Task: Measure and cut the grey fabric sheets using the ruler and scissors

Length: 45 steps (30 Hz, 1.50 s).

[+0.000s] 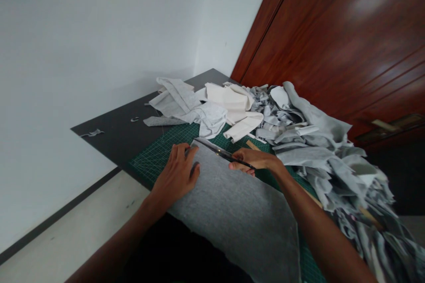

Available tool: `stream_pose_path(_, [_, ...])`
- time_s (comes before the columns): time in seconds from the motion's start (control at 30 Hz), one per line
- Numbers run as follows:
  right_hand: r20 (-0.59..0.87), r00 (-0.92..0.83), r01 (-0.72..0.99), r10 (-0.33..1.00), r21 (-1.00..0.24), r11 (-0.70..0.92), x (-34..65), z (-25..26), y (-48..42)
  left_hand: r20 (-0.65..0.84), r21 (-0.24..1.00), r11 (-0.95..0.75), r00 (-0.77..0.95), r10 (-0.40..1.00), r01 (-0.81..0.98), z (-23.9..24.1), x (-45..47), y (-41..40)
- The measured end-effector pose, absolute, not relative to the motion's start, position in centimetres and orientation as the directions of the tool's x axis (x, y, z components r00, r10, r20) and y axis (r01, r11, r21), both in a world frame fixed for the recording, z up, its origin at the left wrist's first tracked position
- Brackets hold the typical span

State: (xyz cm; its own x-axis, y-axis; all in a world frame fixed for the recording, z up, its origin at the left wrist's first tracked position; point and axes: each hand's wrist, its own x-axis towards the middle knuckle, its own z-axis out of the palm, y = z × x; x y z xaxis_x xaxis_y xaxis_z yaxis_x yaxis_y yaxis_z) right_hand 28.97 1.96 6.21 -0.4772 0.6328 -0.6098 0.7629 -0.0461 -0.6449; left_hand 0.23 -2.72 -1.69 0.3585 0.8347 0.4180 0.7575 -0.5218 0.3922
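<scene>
From afar, I see my right grip [244, 162] clamped on scissors [226, 156] at the far edge of grey cloth [229, 199] across the near bench [114, 137]; should my left grip [182, 168], fingers apart, press too lightly, the cloth could shift.

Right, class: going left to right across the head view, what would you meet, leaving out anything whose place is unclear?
Grey scrap → small pale scrap → left hand → scissors' pivot → right hand → door handle
</scene>
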Motion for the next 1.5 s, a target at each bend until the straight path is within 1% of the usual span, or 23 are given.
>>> stream_pose_path(0.2, [-0.588, -0.452, 0.790, 0.671, -0.613, -0.006, 29.5, 5.4, 2.3, 0.418, 0.359, -0.531, 0.376, 0.827, 0.768, -1.8, 0.2, -2.7])
stream_pose_path(0.3, [-0.591, -0.445, 0.797, 0.673, -0.604, -0.004, 29.6, 5.3, 2.3, 0.425, 0.375, -0.535, 0.373, 0.825, 0.757, -1.9, 0.3, -2.6])
stream_pose_path(0.5, [-0.578, -0.451, 0.780, 0.679, -0.625, -0.014, 29.4, 5.3, 2.2, 0.420, 0.388, -0.534, 0.372, 0.828, 0.751, -1.9, 0.3, -2.6])
stream_pose_path(0.7, [-0.539, -0.437, 0.776, 0.720, -0.630, -0.001, 29.3, 5.1, 2.1, 0.426, 0.351, -0.537, 0.380, 0.821, 0.767, -1.9, 0.3, -2.6])
stream_pose_path(0.9, [-0.511, -0.447, 0.765, 0.734, -0.644, 0.018, 29.5, 4.8, 1.9, 0.419, 0.350, -0.536, 0.384, 0.823, 0.768, -2.0, 0.3, -2.6])
stream_pose_path(1.03, [-0.492, -0.430, 0.777, 0.757, -0.629, 0.033, 29.4, 5.3, 1.8, 0.421, 0.332, -0.532, 0.382, 0.823, 0.779, -2.0, 0.3, -2.5])
stream_pose_path(1.17, [-0.509, -0.431, 0.766, 0.745, -0.643, 0.003, 30.3, 6.3, 0.8, 0.413, 0.343, -0.529, 0.381, 0.827, 0.776, -1.9, 0.3, -2.6])
stream_pose_path(1.23, [-0.534, -0.439, 0.738, 0.723, -0.673, -0.049, 31.5, 6.9, -0.5, 0.413, 0.349, -0.532, 0.383, 0.826, 0.771, -1.8, 0.3, -2.6])
stream_pose_path(1.3, [-0.527, -0.399, 0.694, 0.751, -0.709, -0.128, 32.9, 7.2, -2.3, 0.418, 0.343, -0.540, 0.390, 0.821, 0.769, -1.8, 0.3, -2.6])
stream_pose_path(1.37, [-0.457, -0.331, 0.641, 0.826, -0.751, -0.158, 34.5, 7.2, -4.3, 0.421, 0.336, -0.545, 0.395, 0.817, 0.768, -1.9, 0.3, -2.6])
stream_pose_path(1.4, [-0.397, -0.285, 0.623, 0.872, -0.768, -0.146, 35.2, 7.0, -5.3, 0.422, 0.337, -0.546, 0.396, 0.816, 0.767, -1.9, 0.3, -2.6])
stream_pose_path(1.47, [-0.196, -0.113, 0.593, 0.974, -0.800, -0.092, 36.6, 6.0, -6.9, 0.427, 0.338, -0.547, 0.393, 0.814, 0.766, -1.9, 0.3, -2.6])
stream_pose_path(1.5, [-0.095, -0.013, 0.583, 0.995, -0.809, -0.070, 37.2, 5.3, -7.5, 0.431, 0.337, -0.550, 0.394, 0.812, 0.764, -1.9, 0.3, -2.6])
